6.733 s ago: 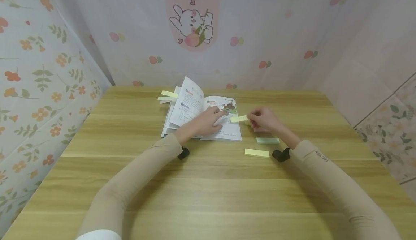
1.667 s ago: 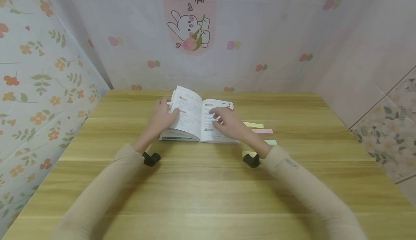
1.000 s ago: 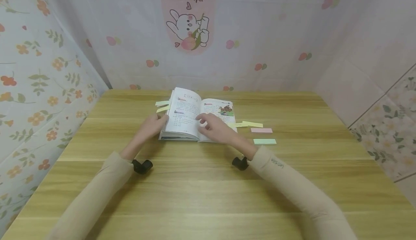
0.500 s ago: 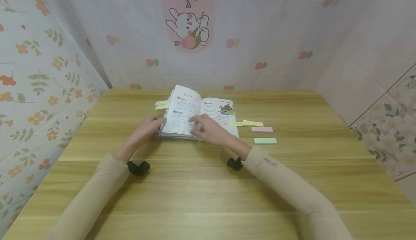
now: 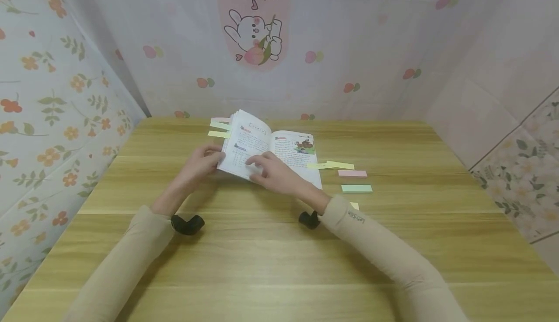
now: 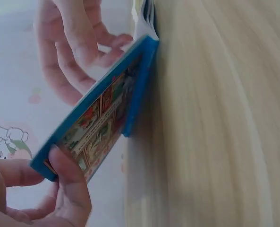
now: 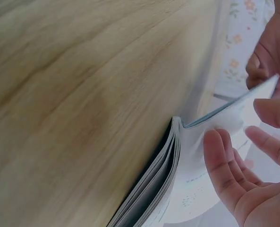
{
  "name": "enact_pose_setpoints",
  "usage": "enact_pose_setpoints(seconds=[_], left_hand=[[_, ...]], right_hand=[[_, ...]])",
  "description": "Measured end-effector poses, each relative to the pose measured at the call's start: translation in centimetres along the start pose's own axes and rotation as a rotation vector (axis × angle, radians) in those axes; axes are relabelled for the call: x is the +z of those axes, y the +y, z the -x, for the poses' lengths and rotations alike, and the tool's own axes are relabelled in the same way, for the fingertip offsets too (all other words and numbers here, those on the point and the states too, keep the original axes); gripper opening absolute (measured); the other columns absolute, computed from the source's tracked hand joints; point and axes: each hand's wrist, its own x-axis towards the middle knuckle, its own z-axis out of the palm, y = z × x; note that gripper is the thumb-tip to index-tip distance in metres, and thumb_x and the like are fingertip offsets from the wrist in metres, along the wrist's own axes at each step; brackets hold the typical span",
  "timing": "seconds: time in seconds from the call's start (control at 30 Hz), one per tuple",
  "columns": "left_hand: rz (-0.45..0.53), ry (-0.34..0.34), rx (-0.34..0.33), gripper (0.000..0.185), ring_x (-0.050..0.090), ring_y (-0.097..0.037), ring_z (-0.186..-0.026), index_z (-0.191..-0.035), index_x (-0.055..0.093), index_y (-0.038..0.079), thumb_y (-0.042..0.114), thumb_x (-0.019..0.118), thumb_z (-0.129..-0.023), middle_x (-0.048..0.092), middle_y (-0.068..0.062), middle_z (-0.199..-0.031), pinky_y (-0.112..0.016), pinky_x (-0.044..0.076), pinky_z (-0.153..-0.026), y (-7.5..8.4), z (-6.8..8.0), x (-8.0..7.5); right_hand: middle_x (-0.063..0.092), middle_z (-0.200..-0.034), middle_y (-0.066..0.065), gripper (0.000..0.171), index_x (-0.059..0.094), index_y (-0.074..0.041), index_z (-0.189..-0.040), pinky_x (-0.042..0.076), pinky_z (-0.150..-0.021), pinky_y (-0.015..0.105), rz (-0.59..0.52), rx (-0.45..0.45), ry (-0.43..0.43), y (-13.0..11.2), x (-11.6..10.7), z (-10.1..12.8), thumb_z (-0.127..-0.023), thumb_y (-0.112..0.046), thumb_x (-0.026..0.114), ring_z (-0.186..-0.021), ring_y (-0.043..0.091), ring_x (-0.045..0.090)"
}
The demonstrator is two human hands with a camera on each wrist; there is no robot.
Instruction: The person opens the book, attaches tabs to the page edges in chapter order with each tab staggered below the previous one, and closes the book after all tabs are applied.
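An open book (image 5: pixel 271 150) lies on the wooden table (image 5: pixel 279 244) at about 12 o'clock from the person, its left half raised off the surface. The left hand (image 5: pixel 202 163) grips that raised half at the book's 9 o'clock edge: in the left wrist view the thumb lies across the illustrated blue cover (image 6: pixel 102 123) near its lower corner, with the fingers curled behind it, so the hand is clamped on the book. The right hand (image 5: pixel 272 175) rests on the left page near the book's 6 o'clock edge, fingers fairly straight and spread apart, touching the paper; the right wrist view shows those fingers (image 7: pixel 224 170) lying against the page beside the stacked page edges (image 7: pixel 154 194).

Yellow note tabs (image 5: pixel 218 129) stick out from the pages at the book's 10 o'clock corner. At 3 o'clock from the book, a yellow strip (image 5: pixel 329 165) juts from the right page edge, and just beyond it a pink sticky strip (image 5: pixel 352 173) and a green sticky strip (image 5: pixel 356 188) lie flat on the table, apart from each other. A small piece of another yellow strip (image 5: pixel 354 206) shows beside the right sleeve (image 5: pixel 371 244)

The walls around the table carry floral and fruit patterns, and a rabbit picture (image 5: pixel 255 36) hangs at 12 o'clock
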Motion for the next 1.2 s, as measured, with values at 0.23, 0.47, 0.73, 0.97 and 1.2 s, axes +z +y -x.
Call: enact_pose_setpoints(seconds=[0.23, 0.47, 0.73, 0.97, 1.2], left_hand=[[0.136, -0.032, 0.060, 0.046, 0.061, -0.026, -0.112, -0.142, 0.043, -0.010, 0.015, 0.051, -0.105, 0.050, -0.027, -0.139, -0.048, 0.045, -0.106, 0.8, 0.2, 0.8], [0.188, -0.054, 0.126, 0.046, 0.065, -0.022, -0.104, -0.139, 0.046, -0.011, 0.018, 0.053, -0.105, 0.052, -0.024, -0.135, -0.044, 0.051, -0.099, 1.9, 0.2, 2.2], [0.226, -0.117, 0.183, 0.044, 0.064, -0.021, -0.099, -0.140, 0.048, -0.006, 0.025, 0.049, -0.107, 0.054, -0.019, -0.132, -0.038, 0.054, -0.093, 2.9, -0.1, 4.1], [0.247, -0.157, 0.207, 0.039, 0.063, -0.024, -0.097, -0.139, 0.048, -0.006, 0.013, 0.051, -0.106, 0.054, -0.021, -0.132, -0.048, 0.052, -0.096, 3.1, -0.5, 6.1], [0.189, -0.193, 0.232, 0.042, 0.059, -0.032, -0.110, -0.140, 0.045, -0.004, 0.014, 0.057, -0.103, 0.051, -0.022, -0.133, -0.050, 0.051, -0.098, 2.7, -0.7, 7.8]], right_hand=[[0.054, -0.121, 0.016, 0.033, 0.058, -0.006, -0.132, 0.052, -0.073, 0.024, -0.012, -0.008, 0.055, -0.2, 0.0, -0.3, -0.101, -0.017, 0.063, -0.087, 0.019, 0.062], [0.058, -0.121, 0.018, 0.036, 0.055, -0.003, -0.134, 0.055, -0.079, 0.029, -0.025, -0.025, 0.122, 0.0, -0.5, -0.4, -0.102, -0.019, 0.062, -0.090, 0.024, 0.066], [0.061, -0.119, 0.014, 0.039, 0.051, -0.003, -0.133, 0.058, -0.073, 0.030, -0.222, 0.029, 0.173, 0.3, -1.5, -0.1, -0.106, -0.031, 0.053, -0.080, 0.020, 0.069], [0.062, -0.118, 0.014, 0.042, 0.051, -0.005, -0.131, 0.059, -0.070, 0.042, -0.325, 0.068, 0.228, 0.9, -2.4, 0.5, -0.107, -0.039, 0.045, -0.075, 0.026, 0.072], [0.064, -0.113, 0.016, 0.049, 0.052, -0.002, -0.129, 0.060, -0.078, 0.045, -0.412, 0.105, 0.260, 1.2, -3.4, 1.5, -0.106, -0.044, 0.046, -0.082, 0.036, 0.073]])
